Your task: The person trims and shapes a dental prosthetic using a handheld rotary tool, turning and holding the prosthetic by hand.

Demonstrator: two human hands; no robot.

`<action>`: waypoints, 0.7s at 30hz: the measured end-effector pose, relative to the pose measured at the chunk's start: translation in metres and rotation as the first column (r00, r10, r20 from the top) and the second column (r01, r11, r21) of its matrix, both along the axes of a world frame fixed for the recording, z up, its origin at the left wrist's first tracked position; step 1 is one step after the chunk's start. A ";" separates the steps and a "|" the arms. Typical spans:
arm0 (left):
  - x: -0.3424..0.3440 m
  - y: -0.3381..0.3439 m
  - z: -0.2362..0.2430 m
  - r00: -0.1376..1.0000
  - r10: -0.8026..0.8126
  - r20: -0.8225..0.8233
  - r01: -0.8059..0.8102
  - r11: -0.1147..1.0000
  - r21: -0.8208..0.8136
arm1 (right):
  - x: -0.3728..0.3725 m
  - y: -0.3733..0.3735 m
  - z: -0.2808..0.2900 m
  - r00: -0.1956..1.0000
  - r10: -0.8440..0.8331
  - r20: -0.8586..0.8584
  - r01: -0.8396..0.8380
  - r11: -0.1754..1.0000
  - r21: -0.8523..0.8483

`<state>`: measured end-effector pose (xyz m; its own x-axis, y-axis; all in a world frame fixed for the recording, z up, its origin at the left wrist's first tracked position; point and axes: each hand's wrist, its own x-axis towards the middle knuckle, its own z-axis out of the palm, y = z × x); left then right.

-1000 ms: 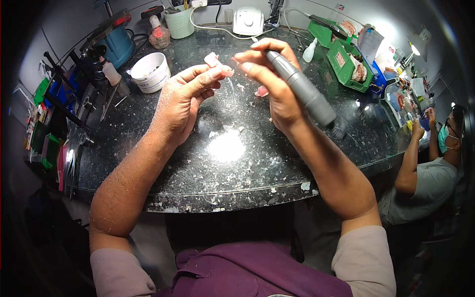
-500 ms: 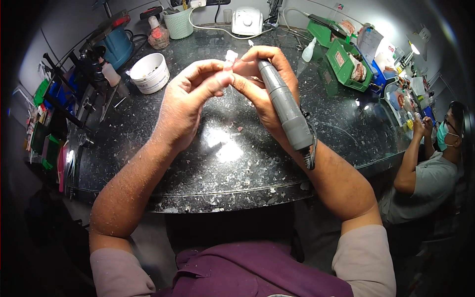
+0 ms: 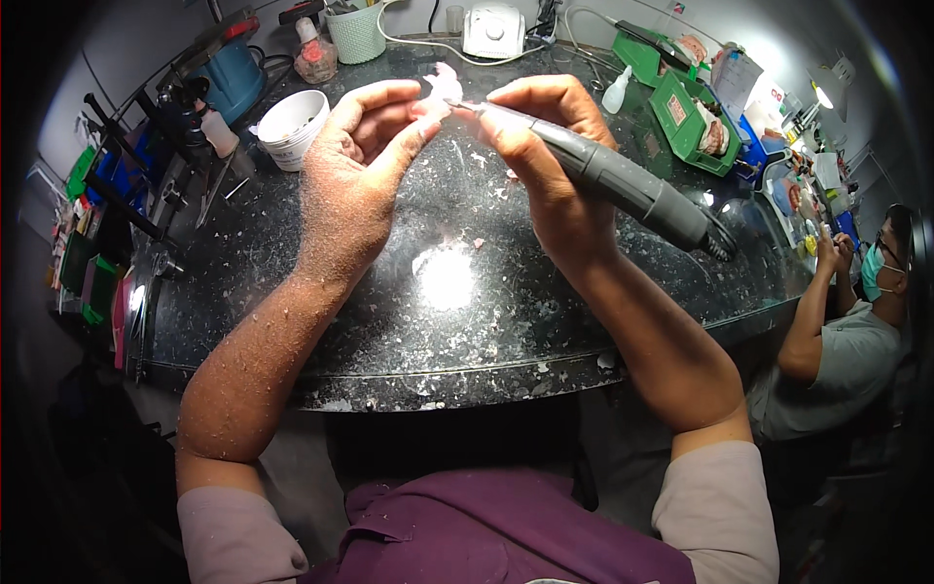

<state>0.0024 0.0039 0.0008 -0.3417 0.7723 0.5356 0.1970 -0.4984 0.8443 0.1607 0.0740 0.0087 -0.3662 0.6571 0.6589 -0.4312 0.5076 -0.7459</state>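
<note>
My left hand [image 3: 348,185] pinches a small pale pink piece [image 3: 444,83] between thumb and fingertips, above the bench. The piece looks like denture acrylic, but glare washes out its shape. My right hand [image 3: 566,212] is closed around a dark grey rotary handpiece [image 3: 623,179], held like a pen. The thin metal tip of the handpiece points left and meets the pink piece, or comes very near it; I cannot tell which. A coiled cable trails from its rear end. Pale dust covers my left hand and forearm.
Pink scraps and white specks dot the black bench [image 3: 389,331]. A white tub [image 3: 293,131] stands left of my hands. Green trays [image 3: 689,127] with dental models lie at the right, near a white squeeze bottle [image 3: 616,91]. Beyond the bench's right end sits a masked person [image 3: 842,336].
The handpiece has swung from steep to flatter, its tip now at the pink piece. My right hand has shifted its grip, and the hands have moved slightly apart. Fresh scraps show on the bench.
</note>
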 end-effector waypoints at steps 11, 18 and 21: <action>0.000 0.000 -0.001 0.999 -0.033 0.011 0.034 0.997 -0.075 | 0.000 0.008 -0.009 0.998 0.029 0.052 -0.031 0.999 0.023; -0.001 0.001 -0.002 1.000 -0.019 -0.004 0.018 0.998 -0.052 | 0.000 0.008 -0.008 0.997 0.001 0.079 -0.004 0.999 0.045; 0.000 -0.001 0.000 0.999 0.010 -0.032 -0.012 0.998 -0.061 | 0.001 0.008 -0.006 0.994 -0.015 0.105 0.008 0.998 0.066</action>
